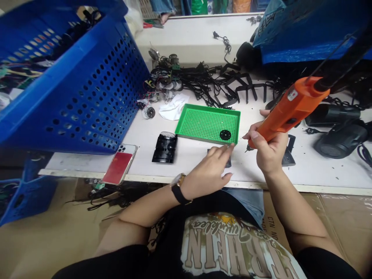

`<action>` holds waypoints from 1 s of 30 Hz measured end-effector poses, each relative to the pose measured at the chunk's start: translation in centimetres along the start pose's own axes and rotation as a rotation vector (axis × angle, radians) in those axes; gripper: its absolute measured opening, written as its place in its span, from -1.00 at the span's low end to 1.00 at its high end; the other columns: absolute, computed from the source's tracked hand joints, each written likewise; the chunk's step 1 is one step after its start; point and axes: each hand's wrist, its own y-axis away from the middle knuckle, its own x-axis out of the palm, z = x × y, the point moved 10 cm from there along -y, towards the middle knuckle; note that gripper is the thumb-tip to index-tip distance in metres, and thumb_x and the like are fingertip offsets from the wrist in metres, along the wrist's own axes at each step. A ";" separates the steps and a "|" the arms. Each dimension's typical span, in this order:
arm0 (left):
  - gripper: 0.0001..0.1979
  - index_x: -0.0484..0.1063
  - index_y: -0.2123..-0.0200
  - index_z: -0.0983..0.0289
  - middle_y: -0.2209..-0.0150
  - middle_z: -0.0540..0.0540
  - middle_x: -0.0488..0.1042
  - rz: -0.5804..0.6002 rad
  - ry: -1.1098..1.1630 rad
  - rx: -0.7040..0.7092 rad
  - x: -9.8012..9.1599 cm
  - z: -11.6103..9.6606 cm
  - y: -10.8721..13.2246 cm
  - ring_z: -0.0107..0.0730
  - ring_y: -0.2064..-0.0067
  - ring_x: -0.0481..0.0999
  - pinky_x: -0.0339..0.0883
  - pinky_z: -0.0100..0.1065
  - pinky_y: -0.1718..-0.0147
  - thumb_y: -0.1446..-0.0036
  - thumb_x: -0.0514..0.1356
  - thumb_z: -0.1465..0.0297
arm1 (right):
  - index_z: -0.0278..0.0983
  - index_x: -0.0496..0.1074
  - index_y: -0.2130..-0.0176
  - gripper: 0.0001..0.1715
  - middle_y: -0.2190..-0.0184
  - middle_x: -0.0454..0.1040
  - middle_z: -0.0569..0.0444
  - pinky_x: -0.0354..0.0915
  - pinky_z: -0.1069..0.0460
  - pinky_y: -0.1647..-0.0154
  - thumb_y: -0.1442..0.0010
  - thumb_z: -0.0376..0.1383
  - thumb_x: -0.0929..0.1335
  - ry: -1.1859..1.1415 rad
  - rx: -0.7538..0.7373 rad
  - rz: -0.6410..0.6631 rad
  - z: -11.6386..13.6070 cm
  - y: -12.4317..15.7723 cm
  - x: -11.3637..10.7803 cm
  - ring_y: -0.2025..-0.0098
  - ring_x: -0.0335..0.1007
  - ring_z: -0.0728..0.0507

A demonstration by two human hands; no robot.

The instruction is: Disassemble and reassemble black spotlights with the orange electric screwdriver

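Gripping an orange power screwdriver in the right hand, just to the right of the green tray, with fingers and thumb closed round its lower end and the bit pointing down and left, beside the tray's near right corner. Holding the left hand open in front of the tray, fingers stretched out and thumb spread, reaching with the fingertips to that same corner; cannot tell whether touching the rim. Covering much of a dark flat part with the left hand, close in front of the tray; cannot tell whether pressing on it. Wearing a watch on the left wrist.

Seeing a black perforated disc inside the tray, near its right end. Noting a black housing just beside the tray's near left corner and, farther left of the tray, a phone with a red back near a tall blue basket. Finding a crumpled white cloth at the tray's left side, with bare motors and wiring beyond. Spotting tangled black cords and slim black brackets behind the tray. Making out a dark angled piece right of the tray, partly hidden by the right hand, and black appliance bodies well apart from the tray, farther right.
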 end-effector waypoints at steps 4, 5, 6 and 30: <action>-0.33 0.32 -0.40 0.15 -0.22 0.25 0.54 0.010 0.229 -0.028 -1.3 3.7 1.5 0.09 -0.26 0.50 0.46 0.11 -0.21 -0.28 0.38 0.23 | -0.10 0.43 -0.12 -0.54 0.40 0.48 0.16 0.40 -0.07 0.37 -0.29 -0.07 0.46 -0.042 -0.079 -0.029 0.5 -0.7 -0.2 0.48 0.42 -0.09; -0.40 0.39 -0.34 0.13 -0.15 0.22 0.59 0.017 0.247 -0.029 -1.5 4.2 1.5 0.07 -0.20 0.54 0.49 0.08 -0.17 -0.29 0.37 0.20 | -0.10 0.45 -0.09 -0.56 0.42 0.47 0.16 0.39 -0.06 0.40 -0.28 -0.03 0.46 -0.040 -0.102 -0.042 0.6 -1.2 -0.1 0.50 0.41 -0.08; -0.46 0.44 -0.29 0.12 -0.10 0.20 0.61 0.019 0.258 -0.029 -1.7 4.6 1.3 0.04 -0.15 0.56 0.49 0.06 -0.14 -0.30 0.37 0.16 | -0.11 0.46 -0.06 -0.55 0.43 0.46 0.17 0.39 -0.05 0.43 -0.28 0.02 0.45 -0.030 -0.118 -0.054 0.6 -1.7 0.1 0.52 0.41 -0.07; -0.63 0.37 0.41 0.25 0.43 -0.03 0.48 0.029 0.466 -0.389 0.4 11.9 -12.2 -0.34 0.33 0.51 0.34 -0.30 0.27 0.08 0.53 0.56 | -0.16 0.45 0.08 -0.55 0.54 0.40 0.23 0.31 -0.01 0.56 -0.16 0.01 0.52 -0.152 0.008 -0.176 1.2 -0.5 0.2 0.60 0.35 -0.07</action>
